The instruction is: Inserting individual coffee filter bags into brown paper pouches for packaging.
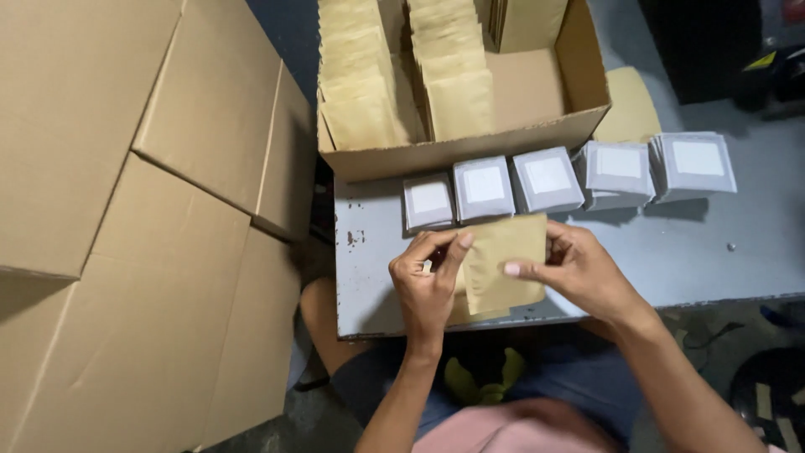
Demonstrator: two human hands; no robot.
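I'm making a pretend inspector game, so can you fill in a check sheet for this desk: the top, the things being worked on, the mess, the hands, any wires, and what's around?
Surface: grey table, scuffed, with dark specks near its left edge.
Job's things: brown paper envelope held over the table; row of five grey packet stacks with white labels behind it.
Clutter: open cardboard box with rows of brown envelopes on the table's far side.
Grippers: left hand pinches the envelope's left side; right hand grips its right edge.
Cables: nothing seen.
Surroundings: large closed cartons stacked to the left; dark floor below.
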